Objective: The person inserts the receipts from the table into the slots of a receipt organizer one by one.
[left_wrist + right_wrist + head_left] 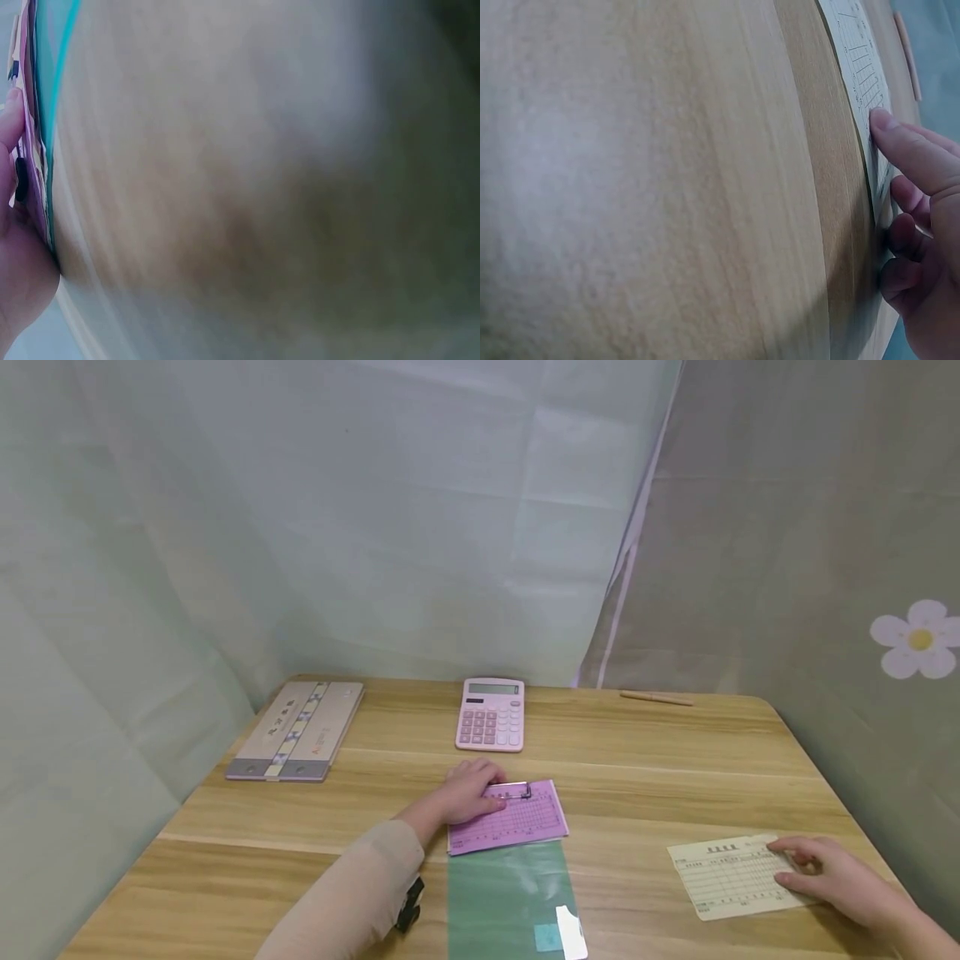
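A translucent green clipboard lies on the table in the head view, with a stack of pink printed slips under its metal clip. My left hand grips the clipboard's upper left part beside the clip, thumb over the slips. At the left edge of the left wrist view, the thumb lies against the slips. To the right, a pale yellow printed slip lies flat. My right hand touches its right side, forefinger and thumb spread apart on it. The other fingers bend inward beside the paper.
A pink calculator stands behind the clipboard. A beige folder with a patterned band lies at the back left, and a thin wooden pen-like stick along the back edge. Curtains hang behind the wooden table.
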A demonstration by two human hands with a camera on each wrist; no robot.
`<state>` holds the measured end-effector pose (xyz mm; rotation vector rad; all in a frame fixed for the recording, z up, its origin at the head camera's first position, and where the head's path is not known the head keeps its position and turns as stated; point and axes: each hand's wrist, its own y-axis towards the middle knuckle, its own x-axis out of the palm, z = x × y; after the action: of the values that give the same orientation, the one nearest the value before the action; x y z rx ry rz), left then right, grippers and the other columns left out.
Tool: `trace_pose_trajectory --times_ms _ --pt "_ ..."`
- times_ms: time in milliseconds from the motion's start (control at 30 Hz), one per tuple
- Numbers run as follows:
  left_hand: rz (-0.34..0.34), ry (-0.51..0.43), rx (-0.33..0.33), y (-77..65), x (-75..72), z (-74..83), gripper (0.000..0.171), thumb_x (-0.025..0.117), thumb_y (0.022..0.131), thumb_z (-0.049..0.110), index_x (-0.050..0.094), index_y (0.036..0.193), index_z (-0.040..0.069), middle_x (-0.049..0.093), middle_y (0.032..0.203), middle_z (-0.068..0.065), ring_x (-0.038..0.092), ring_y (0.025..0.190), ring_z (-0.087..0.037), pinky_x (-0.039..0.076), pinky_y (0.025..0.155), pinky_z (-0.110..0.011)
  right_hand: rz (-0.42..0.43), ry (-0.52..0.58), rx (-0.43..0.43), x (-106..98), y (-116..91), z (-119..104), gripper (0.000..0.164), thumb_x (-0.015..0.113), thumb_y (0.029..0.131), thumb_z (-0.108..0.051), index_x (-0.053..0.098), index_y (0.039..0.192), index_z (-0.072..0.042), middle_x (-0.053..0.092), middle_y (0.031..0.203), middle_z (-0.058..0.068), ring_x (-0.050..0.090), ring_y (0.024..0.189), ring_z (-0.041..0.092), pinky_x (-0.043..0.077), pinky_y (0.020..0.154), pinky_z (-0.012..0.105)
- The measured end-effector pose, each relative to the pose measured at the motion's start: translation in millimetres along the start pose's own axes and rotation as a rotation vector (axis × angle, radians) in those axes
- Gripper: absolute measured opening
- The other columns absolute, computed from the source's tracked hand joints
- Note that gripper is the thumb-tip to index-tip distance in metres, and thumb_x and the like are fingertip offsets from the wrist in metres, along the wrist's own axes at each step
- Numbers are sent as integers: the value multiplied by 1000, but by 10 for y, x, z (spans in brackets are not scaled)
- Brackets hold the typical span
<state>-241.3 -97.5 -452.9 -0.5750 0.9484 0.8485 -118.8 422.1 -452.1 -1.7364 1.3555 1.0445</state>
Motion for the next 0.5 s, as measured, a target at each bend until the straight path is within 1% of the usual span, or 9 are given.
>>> trace_pose_trajectory --times_ms 33,133,233,300,400,500 --pt "0 2 -1 -2 -2 1 35 64 87 37 56 116 18 51 119 2 43 109 -19 30 96 -42 -1 2 4 2 -1 -1 40 72 81 -28 63 112 -4 59 111 15 48 87 2 41 72 27" --pt "2 5 -2 -11 -2 5 36 64 87 37 56 116 18 51 119 1 43 110 -20 30 96 -43 0 -13 20 7 -1 -11 39 72 82 -30 63 111 -6 59 109 14 49 88 7 42 72 31" --pt "6 9 0 -16 -2 3 37 64 87 38 56 117 18 51 119 1 43 110 -20 30 96 -43 -1 -14 19 10 -6 -21 38 71 82 -30 63 110 -5 58 107 13 47 87 4 42 71 30" --pt "6 9 0 -15 -2 2 37 64 87 38 56 116 18 51 119 1 43 110 -20 30 96 -43 -7 -17 13 5 0 -23 36 71 83 -28 63 109 -5 58 106 13 47 86 1 42 69 27" --pt "7 2 4 -16 -8 5 36 64 87 38 56 116 18 51 119 1 43 109 -21 30 96 -44 -34 -10 20 -15 11 -37 38 70 83 -28 62 111 -3 60 107 15 50 88 7 43 68 26" --pt "2 3 2 -18 -11 13 37 64 87 38 56 117 18 51 119 1 43 110 -20 30 97 -44 -52 -4 56 -35 11 -69 42 69 83 -30 60 114 -2 60 104 13 52 89 16 43 68 27"
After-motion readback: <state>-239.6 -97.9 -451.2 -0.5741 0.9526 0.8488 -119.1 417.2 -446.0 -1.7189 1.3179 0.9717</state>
